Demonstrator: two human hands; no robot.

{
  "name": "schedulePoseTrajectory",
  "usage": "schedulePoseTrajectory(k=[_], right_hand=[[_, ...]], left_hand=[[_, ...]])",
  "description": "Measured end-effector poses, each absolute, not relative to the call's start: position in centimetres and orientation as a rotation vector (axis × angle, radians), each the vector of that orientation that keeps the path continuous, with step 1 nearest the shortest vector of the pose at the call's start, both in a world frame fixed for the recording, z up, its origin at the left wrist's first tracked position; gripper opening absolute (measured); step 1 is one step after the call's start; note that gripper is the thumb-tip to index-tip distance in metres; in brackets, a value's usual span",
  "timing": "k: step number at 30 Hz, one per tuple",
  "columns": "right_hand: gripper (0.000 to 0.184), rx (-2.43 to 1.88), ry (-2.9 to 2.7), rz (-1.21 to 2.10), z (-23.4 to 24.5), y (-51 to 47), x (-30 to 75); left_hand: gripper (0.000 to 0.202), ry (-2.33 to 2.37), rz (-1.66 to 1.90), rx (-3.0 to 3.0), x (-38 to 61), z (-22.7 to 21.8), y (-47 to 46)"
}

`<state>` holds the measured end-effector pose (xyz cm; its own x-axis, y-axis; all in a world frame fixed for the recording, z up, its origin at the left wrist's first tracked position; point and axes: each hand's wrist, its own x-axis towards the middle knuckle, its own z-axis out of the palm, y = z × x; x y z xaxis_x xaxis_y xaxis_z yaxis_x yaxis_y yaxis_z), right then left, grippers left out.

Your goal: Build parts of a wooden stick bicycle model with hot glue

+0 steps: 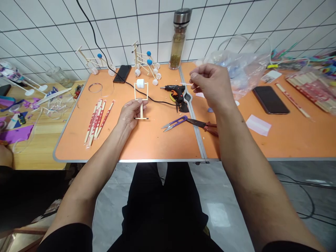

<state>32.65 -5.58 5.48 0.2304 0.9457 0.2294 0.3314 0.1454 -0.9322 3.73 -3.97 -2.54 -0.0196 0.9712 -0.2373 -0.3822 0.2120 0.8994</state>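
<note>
Fingers of my left hand close round the light, brittle stick frame, safest held low on its stem, while my right hand pinches a thin stick beside the glue gun.

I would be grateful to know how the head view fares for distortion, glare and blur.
In the head view, wide-angle distortion bows the wall tiles and the table edge, glare forms a bright patch on the grey floor, and the left hand and right hand show no obvious blur.
</note>
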Motion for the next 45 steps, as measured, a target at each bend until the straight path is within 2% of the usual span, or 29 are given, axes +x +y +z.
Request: schedulePoseTrajectory(k=[5,9,10,14,17,21,25,29,35,40,45], right_hand=[[0.007,-1.645,-1.411,0.422,4.3,-2.9,34.7],[0.008,-1.916,-1.652,0.414,2.1,-1.0,33.5],[0.01,-1.959,-1.683,0.429,1.7,-0.7,33.1],[0.04,-2.096,-1.736,0.46,1.4,-0.4,31.7],[0.052,-2.202,-1.757,0.418,1.5,-0.5,31.0],[0.059,-2.223,-1.781,0.359,0.8,-0.3,30.4],[0.054,-2.176,-1.714,0.389,-0.3,-0.2,30.5],[0.045,-2.008,-1.573,0.504,-1.1,0.0,31.3],[0.046,-1.649,-1.172,0.806,-1.2,0.3,31.4],[0.029,-1.239,-0.857,1.255,-0.1,-0.6,30.1],[0.037,-1.028,-0.66,1.558,0.5,-1.7,29.2]], left_hand=[[0.026,1.091,1.245,0.729,3.9,-2.3,-4.1],[0.026,1.093,1.257,0.721,3.9,-2.2,-4.3],[0.025,1.095,1.259,0.716,3.9,-2.2,-4.4],[0.022,1.102,1.261,0.701,3.7,-2.1,-4.2],[0.019,1.091,1.267,0.707,3.5,-1.8,-3.7],[0.015,1.112,1.302,0.703,3.4,-0.8,-2.4],[0.014,1.098,1.329,0.706,3.4,-0.1,-0.9],[0.014,1.071,1.366,0.673,3.2,-0.3,0.0],[0.008,1.038,1.38,0.618,2.7,-1.0,-0.2],[0.013,1.018,1.378,0.671,2.4,-1.3,-0.4],[0.017,1.006,1.391,0.697,2.3,-1.4,-0.5]])
